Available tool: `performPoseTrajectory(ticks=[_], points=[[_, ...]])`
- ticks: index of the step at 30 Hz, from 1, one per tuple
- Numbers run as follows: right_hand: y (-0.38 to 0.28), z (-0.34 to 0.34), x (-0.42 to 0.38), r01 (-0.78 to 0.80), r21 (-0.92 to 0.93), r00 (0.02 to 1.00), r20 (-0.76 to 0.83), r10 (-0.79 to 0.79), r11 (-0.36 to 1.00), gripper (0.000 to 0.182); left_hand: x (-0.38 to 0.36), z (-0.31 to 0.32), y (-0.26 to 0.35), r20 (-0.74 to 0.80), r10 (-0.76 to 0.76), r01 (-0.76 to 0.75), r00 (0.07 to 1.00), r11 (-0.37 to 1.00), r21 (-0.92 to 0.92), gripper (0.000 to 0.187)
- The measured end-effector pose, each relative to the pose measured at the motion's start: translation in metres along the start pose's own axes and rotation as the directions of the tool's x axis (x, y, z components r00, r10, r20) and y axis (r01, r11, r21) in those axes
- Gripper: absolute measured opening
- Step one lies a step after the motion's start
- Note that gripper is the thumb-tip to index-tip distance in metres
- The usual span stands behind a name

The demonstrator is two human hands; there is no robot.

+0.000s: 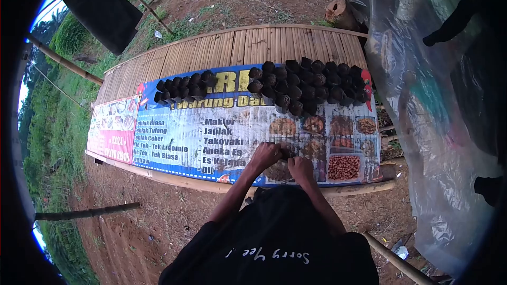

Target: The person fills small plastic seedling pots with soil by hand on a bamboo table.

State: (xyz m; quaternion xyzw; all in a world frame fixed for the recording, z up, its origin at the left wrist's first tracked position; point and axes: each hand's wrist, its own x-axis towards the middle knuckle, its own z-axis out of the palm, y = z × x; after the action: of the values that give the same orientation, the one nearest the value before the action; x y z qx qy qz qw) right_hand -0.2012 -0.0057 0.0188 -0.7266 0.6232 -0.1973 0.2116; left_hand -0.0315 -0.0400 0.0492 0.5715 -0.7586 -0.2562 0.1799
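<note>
If black planting bag (287, 152), held in curled left hand (267, 155) and right hand (301, 169), is overpinched, it may be crumpled.

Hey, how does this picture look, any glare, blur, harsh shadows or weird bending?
Head view: strong fisheye bending, with the bamboo table bowed and corners black; sky washed out at the left edge; pale glare on the plastic sheet; soft light, no hard shadows on the banner; detail between left hand and right hand too dark and small to make out.
</note>
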Motion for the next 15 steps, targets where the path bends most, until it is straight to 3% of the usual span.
performPoseTrajectory(ticks=[3, 8, 10, 11, 12, 14, 15], points=[[0.002, 0.001, 0.001, -0.012, -0.005, 1.000, -0.001, 0.012, 1.000, 0.037, 0.005, -0.007, 0.003, -0.012, 0.106, -0.107, 0.994, 0.994, -0.012, 0.010], [0.009, 0.008, 0.000, -0.072, -0.024, 0.997, -0.003, 0.072, 0.997, 0.038, 0.013, -0.001, -0.007, 0.041, 0.156, -0.157, 0.987, 0.987, 0.036, 0.012], [0.007, 0.000, -0.002, -0.181, 0.059, 0.982, 0.068, 0.177, 0.982, 0.043, 0.009, -0.006, 0.001, -0.076, 0.141, -0.140, 0.987, 0.990, 0.018, 0.010], [0.006, -0.003, -0.003, -0.188, 0.061, 0.980, 0.073, 0.184, 0.980, 0.043, 0.005, -0.008, 0.006, -0.096, 0.117, -0.120, 0.989, 0.992, -0.027, 0.021], [0.007, -0.006, -0.001, -0.161, 0.073, 0.987, -0.001, 0.162, 0.984, 0.043, 0.001, -0.005, 0.005, -0.092, 0.118, -0.121, 0.989, 0.992, -0.027, 0.021], [0.008, -0.012, 0.004, -0.133, 0.079, 0.987, -0.078, 0.139, 0.988, 0.044, -0.011, 0.006, 0.006, -0.101, -0.213, 0.201, 0.972, 0.973, -0.114, 0.027], [0.007, -0.013, 0.007, -0.048, 0.037, 0.990, -0.133, 0.053, 0.998, 0.042, -0.016, 0.007, 0.010, -0.103, -0.212, 0.201, 0.972, 0.973, -0.114, 0.027]])
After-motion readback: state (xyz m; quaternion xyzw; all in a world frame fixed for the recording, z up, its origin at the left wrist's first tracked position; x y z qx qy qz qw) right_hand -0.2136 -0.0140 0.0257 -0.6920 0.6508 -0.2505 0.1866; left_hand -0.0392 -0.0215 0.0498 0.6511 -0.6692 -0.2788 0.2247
